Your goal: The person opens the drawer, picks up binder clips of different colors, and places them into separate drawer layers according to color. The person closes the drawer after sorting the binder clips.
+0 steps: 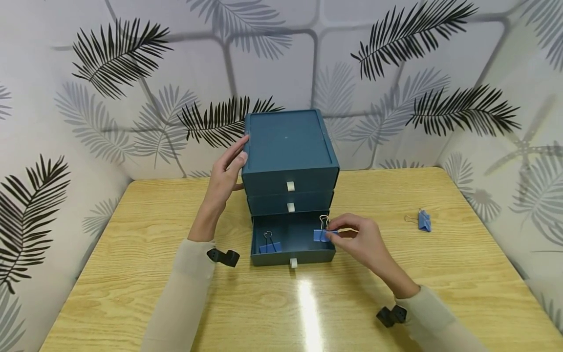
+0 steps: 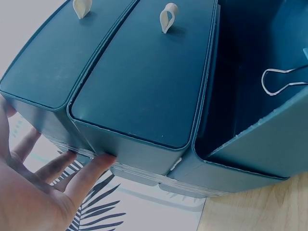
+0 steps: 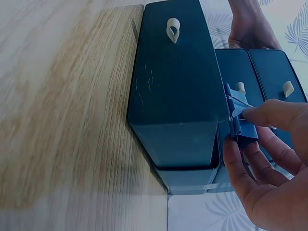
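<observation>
Fingers (image 1: 340, 230) of the right hand (image 1: 362, 242) are pinched together on a blue clip (image 1: 322, 233). They hold it by its blue body, with its wire loops sticking up, at the right side of the open bottom drawer (image 1: 292, 240). In the right wrist view the same clip (image 3: 239, 115) sits between the thumb and the other fingers, right at the edge of the drawer wall.

Over on the other side, the left hand (image 1: 225, 176) rests flat against the left side of the blue drawer box (image 1: 288, 146). Its fingers (image 2: 91, 168) are straight and spread a little, pressing on the box wall near the top. They are not wrapped round anything.

Inside the open drawer lies a second blue clip (image 1: 269, 246), in the front left corner, well apart from the one in the hand. The two drawers above are pushed in, each with a small white pull tab (image 1: 290, 186).

The box stands on a wooden bench (image 1: 132, 274). A third blue clip (image 1: 423, 220) lies on the bench far off to the right, by itself
</observation>
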A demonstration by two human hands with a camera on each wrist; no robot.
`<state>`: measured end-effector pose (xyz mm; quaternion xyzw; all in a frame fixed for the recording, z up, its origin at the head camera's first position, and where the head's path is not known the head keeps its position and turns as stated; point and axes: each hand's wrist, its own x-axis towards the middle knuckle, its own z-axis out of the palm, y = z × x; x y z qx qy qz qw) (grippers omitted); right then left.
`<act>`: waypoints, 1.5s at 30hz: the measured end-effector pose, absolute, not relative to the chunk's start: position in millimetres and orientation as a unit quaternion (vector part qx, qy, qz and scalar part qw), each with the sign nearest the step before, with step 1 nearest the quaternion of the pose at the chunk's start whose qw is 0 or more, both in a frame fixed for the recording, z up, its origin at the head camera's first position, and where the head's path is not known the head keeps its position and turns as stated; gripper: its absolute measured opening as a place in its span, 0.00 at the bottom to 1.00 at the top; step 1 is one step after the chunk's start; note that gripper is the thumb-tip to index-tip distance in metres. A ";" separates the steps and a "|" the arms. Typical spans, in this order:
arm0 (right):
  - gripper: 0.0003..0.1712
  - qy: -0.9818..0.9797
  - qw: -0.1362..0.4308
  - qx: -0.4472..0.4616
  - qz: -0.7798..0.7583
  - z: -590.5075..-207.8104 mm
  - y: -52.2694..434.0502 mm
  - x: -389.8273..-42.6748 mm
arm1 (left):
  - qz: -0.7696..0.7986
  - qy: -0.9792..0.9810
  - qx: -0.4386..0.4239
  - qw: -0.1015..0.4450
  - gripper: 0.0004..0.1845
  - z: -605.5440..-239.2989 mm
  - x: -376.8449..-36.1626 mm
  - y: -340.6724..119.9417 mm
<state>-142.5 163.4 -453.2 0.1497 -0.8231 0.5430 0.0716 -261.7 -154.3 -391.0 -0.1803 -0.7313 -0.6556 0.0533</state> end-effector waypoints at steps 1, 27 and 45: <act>0.06 -0.824 0.070 0.151 0.542 -453.1 161.7 -143.5 | -0.655 -0.732 -0.180 0.054 0.27 -391.0 -261.9 -154.5; 0.04 -0.867 0.021 0.202 0.455 -457.1 119.5 -164.3 | -0.660 -0.725 -0.191 0.051 0.27 -386.5 -261.4 -155.0; 0.02 -0.907 -0.016 0.196 0.372 -459.7 97.9 -181.0 | -0.658 -0.730 -0.181 0.047 0.27 -390.7 -261.3 -154.3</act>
